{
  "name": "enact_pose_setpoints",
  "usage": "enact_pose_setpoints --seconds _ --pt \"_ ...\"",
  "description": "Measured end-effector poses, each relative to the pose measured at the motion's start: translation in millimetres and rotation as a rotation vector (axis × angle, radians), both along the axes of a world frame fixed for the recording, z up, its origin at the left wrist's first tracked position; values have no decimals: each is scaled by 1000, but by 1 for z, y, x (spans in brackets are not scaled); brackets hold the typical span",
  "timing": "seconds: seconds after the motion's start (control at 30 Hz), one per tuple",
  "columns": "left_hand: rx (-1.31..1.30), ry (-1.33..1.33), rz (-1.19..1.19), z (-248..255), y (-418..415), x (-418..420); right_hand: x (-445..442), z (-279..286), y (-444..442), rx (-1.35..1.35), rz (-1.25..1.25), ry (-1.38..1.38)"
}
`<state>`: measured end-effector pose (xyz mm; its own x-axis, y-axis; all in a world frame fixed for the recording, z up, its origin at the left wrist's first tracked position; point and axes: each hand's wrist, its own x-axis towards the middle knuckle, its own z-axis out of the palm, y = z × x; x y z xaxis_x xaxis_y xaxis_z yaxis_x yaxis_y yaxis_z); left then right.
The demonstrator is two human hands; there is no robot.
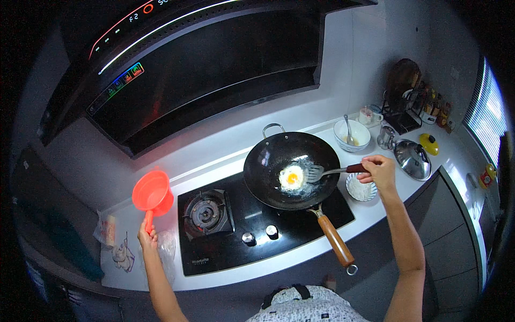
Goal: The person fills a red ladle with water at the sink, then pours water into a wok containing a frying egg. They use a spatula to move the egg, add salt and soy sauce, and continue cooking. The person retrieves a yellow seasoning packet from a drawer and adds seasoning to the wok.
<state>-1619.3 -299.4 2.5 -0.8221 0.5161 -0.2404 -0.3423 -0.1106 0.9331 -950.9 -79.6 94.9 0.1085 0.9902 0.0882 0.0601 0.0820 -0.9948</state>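
A black wok with a wooden handle sits on the right side of the gas cooktop. In it lies an egg, white set around a yellow yolk. My right hand grips the dark handle of a slotted metal spatula, whose blade touches or lies close to the egg's right edge. On the left, my left hand holds a red plastic dipper by its handle, over the counter beside the cooktop. The dipper's contents cannot be made out.
Right of the wok stand a bowl with a spoon, a bowl of white powder or grains, a metal lid and a yellow lid. A bare burner is at left. The range hood overhangs the back.
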Motion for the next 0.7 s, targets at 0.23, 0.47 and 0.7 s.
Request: enact_pose_setpoints --seconds 0.23,0.47,0.7 --pt "8 -113 89 -59 -14 -51 -37 -4 4 45 88 84" --pt "3 -224 181 -93 -16 -70 -50 10 2 211 243 -298" --pt "44 -273 156 -112 -7 -83 -70 2 0 430 449 -591"
